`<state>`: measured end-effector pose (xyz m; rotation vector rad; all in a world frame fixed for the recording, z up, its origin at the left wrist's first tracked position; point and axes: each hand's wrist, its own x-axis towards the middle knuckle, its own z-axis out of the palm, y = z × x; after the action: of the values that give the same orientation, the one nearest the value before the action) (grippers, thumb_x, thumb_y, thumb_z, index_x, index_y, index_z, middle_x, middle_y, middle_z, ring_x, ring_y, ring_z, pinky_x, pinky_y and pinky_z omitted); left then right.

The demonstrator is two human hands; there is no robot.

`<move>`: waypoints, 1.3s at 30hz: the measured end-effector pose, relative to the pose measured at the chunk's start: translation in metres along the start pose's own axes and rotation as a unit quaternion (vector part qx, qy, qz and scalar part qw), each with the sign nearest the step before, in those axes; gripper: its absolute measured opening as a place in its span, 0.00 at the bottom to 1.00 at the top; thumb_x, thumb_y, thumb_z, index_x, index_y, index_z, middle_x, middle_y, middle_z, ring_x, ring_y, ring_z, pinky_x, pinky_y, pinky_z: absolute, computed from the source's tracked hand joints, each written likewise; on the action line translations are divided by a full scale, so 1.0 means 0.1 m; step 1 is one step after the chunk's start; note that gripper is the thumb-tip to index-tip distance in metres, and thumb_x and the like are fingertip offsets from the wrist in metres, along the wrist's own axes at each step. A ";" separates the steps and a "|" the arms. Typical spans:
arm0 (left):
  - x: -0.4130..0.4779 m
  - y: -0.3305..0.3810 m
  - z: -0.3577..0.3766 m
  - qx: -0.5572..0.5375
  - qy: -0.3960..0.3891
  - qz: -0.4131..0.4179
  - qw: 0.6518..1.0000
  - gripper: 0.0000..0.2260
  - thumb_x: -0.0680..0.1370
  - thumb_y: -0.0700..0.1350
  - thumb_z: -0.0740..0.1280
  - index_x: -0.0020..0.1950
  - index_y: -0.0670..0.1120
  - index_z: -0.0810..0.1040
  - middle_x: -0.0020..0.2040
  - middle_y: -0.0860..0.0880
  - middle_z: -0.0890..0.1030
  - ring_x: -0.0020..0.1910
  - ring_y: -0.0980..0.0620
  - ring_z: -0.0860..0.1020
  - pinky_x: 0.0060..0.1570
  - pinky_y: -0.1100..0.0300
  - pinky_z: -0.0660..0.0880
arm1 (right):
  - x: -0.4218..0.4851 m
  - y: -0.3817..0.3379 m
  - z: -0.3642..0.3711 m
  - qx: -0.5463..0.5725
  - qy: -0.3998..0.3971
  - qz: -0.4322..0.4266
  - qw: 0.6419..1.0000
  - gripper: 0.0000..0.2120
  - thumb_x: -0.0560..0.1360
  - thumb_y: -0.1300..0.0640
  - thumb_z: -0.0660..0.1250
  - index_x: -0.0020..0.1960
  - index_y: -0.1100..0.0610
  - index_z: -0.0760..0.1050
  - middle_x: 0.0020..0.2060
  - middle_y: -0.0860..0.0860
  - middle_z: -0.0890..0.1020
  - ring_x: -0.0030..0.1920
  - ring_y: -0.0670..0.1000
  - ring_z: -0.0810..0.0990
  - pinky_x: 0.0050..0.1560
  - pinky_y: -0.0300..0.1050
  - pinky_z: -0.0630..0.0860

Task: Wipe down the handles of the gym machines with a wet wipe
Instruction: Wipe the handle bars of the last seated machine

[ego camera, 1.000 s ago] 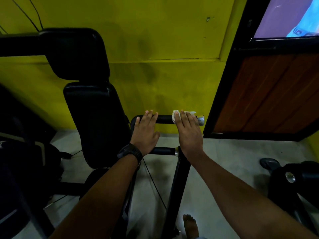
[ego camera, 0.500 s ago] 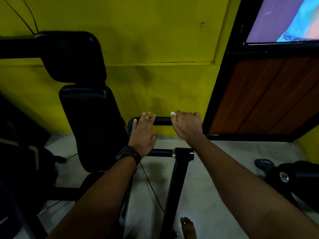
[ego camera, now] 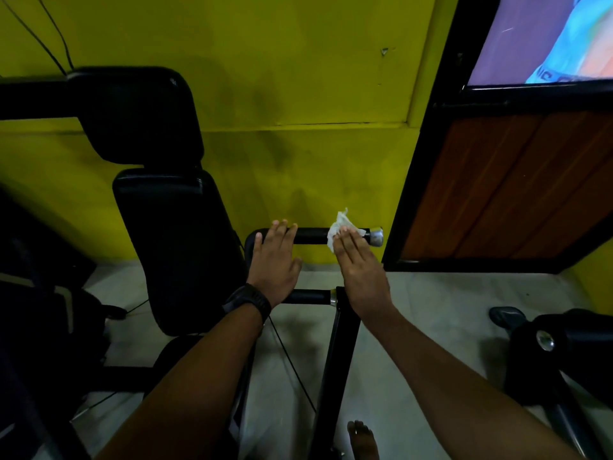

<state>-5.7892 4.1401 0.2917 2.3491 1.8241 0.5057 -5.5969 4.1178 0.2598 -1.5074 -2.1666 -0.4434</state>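
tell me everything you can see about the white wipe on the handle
The wipe is a small white sheet, crumpled and wrinkled, looking thin and limp like damp tissue. It is draped over the upper black handle near its right end, just left of the silver end cap. One ragged corner sticks up above the bar and another edge hangs below it. The right hand presses it against the bar with straight fingers laid over it, hiding its middle.
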 end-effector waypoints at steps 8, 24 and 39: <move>-0.02 -0.10 -0.02 -0.046 0.001 0.001 0.999 0.32 0.81 0.46 0.64 0.82 0.45 0.53 0.82 0.46 0.53 0.81 0.49 0.46 0.78 0.51 0.41 | 0.11 -0.05 -0.01 0.067 -0.035 0.031 0.997 0.39 0.64 0.73 0.73 0.73 0.62 0.69 0.70 0.65 0.72 0.65 0.65 0.71 0.50 0.57 0.79; -0.06 -0.16 -0.05 -0.040 -0.003 -0.002 0.999 0.32 0.82 0.46 0.64 0.82 0.45 0.52 0.82 0.47 0.51 0.81 0.50 0.44 0.77 0.52 0.40 | 0.27 0.05 0.23 0.086 0.037 -0.063 0.994 0.23 0.75 0.63 0.72 0.69 0.62 0.75 0.64 0.62 0.78 0.65 0.62 0.77 0.62 0.55 0.75; -0.06 -0.21 -0.03 -0.053 0.000 0.006 0.999 0.31 0.82 0.45 0.63 0.82 0.45 0.53 0.82 0.46 0.52 0.81 0.49 0.46 0.78 0.53 0.41 | 0.88 -0.20 -0.09 0.069 -0.121 0.069 0.988 0.19 0.85 0.50 0.53 0.46 0.57 0.78 0.40 0.57 0.82 0.41 0.60 0.82 0.38 0.48 0.71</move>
<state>-5.8108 4.1396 0.2872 2.2916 1.7400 0.5867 -5.6394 4.1760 0.3146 -1.6920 -2.2009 -0.0651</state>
